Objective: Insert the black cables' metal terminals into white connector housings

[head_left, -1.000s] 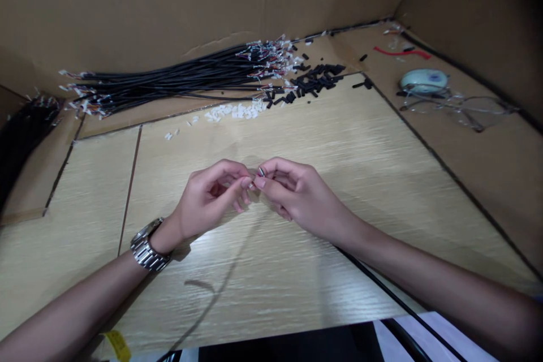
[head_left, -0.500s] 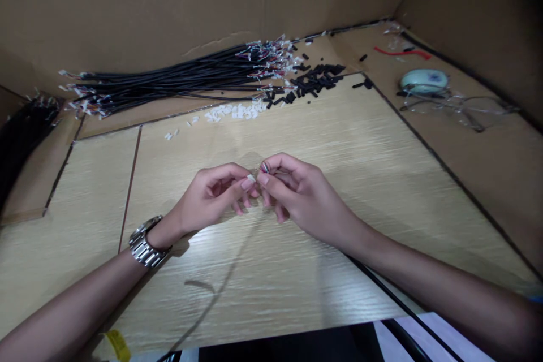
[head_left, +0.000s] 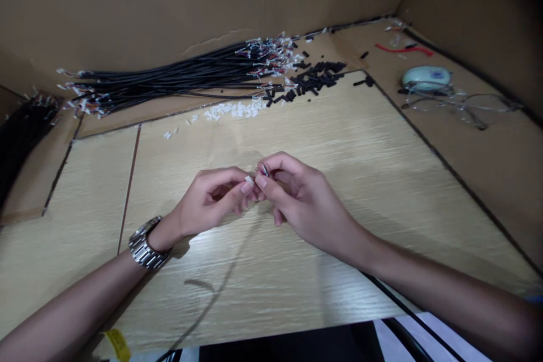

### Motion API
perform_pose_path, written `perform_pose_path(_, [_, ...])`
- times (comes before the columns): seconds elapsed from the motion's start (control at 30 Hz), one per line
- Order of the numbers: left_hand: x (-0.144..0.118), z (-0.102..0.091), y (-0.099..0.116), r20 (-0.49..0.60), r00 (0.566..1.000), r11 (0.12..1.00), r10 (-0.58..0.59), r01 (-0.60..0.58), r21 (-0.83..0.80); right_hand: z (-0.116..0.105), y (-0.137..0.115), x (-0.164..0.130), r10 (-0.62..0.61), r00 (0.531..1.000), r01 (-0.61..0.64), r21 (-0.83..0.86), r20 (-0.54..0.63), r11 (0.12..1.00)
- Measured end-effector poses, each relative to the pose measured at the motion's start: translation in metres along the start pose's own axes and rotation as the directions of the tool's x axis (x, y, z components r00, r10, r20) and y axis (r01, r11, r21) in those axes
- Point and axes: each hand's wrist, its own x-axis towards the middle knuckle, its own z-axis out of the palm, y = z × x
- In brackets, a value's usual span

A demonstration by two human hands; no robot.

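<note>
Left hand: your left hand pinches a small white connector between thumb and forefinger, over the middle of the tabletop.
Right hand: your right hand pinches thin wires just beside the connector, fingertips close to your left ones.
Cable bundle: beyond your hands, black cables lie in a long heap, wired ends at both sides; a second cable bundle sits at far left.
Loose pieces: white connector pieces and black tube pieces lie between your hands and the heap.
Right side: eyeglasses touch or overlap a pale green oval object; a red strip lies behind.
Hidden: your right forearm covers part of a black cable; you cannot tell whether it joins the wires.
Cut off: a yellow strip at the lower edge.
Hard to make out: whether any wire sits inside the connector.
</note>
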Motion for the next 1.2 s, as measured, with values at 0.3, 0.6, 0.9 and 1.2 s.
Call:
perform_pose_path(0.3, [-0.002,-0.003,-0.001,0.007,1.0,0.996,-0.028,0.028,-0.079,0.0,-0.005,-0.001,-0.112,0.994,0.111,-0.186,0.002,0.976])
perform_pose_path(0.6, [-0.003,-0.01,-0.002,0.147,0.984,0.947,-0.102,0.141,-0.288,-0.003,-0.012,-0.005,-0.393,0.917,0.387,-0.371,0.064,0.844])
perform_pose_path(0.9, [-0.001,-0.007,0.001,0.119,0.988,0.961,-0.1,0.127,-0.244,-0.005,-0.011,-0.003,-0.294,0.953,0.301,-0.359,0.077,0.883])
perform_pose_path(1.2, [-0.002,-0.008,0.0,0.145,0.98,0.959,-0.134,0.165,-0.23,-0.001,-0.014,-0.003,-0.091,0.995,0.096,-0.177,0.032,0.98])
